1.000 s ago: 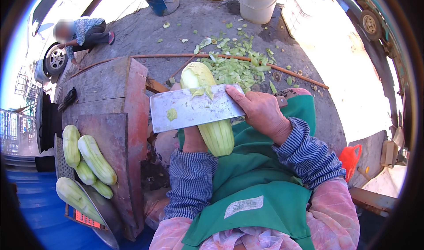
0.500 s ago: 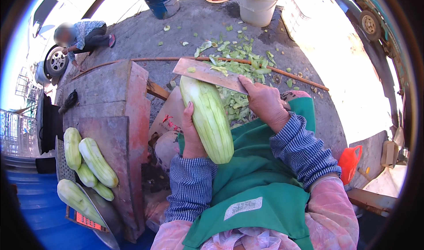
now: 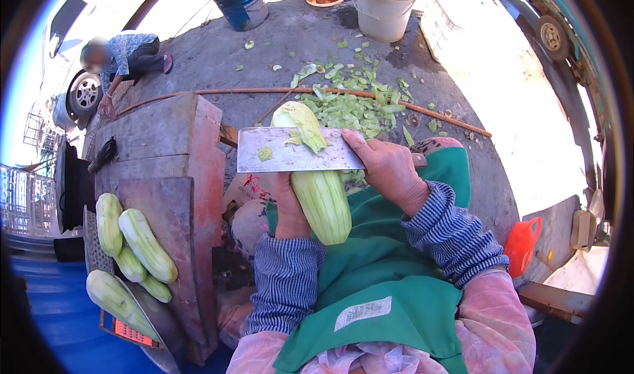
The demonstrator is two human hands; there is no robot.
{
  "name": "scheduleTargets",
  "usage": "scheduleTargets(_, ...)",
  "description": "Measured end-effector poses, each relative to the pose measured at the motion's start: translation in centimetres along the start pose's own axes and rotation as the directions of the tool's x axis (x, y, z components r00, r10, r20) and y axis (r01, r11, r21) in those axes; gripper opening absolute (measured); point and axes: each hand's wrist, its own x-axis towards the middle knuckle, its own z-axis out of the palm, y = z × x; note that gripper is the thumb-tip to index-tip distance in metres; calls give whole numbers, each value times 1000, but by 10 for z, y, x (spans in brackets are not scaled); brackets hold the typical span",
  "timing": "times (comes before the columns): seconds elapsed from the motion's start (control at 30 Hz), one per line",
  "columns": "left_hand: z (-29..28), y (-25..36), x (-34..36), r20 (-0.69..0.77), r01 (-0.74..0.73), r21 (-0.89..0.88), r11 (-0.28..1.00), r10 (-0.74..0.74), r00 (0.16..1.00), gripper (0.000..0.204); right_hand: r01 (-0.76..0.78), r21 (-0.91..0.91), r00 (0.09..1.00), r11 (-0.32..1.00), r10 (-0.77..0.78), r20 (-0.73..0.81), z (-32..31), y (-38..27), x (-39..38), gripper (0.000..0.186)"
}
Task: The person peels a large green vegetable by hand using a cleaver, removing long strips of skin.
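Note:
My left hand (image 3: pixel 290 210) is wrapped around the left side of a large pale green gourd (image 3: pixel 321 209), peeled in long strips and tilted above my lap. The blade hides part of that hand's fingers. In my right hand (image 3: pixel 391 172) is a cleaver (image 3: pixel 264 157), its broad blade lying across the gourd's upper middle. A strip of peel (image 3: pixel 309 135) rests on the blade and the gourd's far end, with a small green scrap farther left on the blade. Several more peeled gourds (image 3: pixel 149 245) lie to the left, on and beside a metal tray.
A wooden table (image 3: pixel 142 139) stands at my left. Green peelings (image 3: pixel 360 113) cover the ground ahead, crossed by a long thin pole (image 3: pixel 264 89). Beyond are a blue bucket (image 3: pixel 241 7) and a white bucket (image 3: pixel 383 11). A person (image 3: pixel 129 54) crouches at far left. A red bag (image 3: pixel 522 248) is at right.
The cleaver has come toward me, from the gourd's far end to its upper middle, carrying a larger peel strip. At far left the person's arm has shifted.

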Motion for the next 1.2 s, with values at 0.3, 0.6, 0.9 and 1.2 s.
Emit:
scheduleTargets(0.3,9,9,-9,-85,124,94,988,-116,990,77,-270,406,961,873,216,174,-12,-7,0,52)
scheduleTargets(0.6,6,6,-7,-99,57,129,990,-45,994,81,-144,291,989,946,132,61,-8,-12,2,53)
scheduleTargets(0.9,6,7,-17,-4,167,8,986,-167,986,91,-145,-3,989,989,145,-8,14,15,16,64)
scheduleTargets(1.2,5,3,-19,-19,42,31,999,-42,999,76,125,10,992,992,-125,29,-23,-22,9,60)
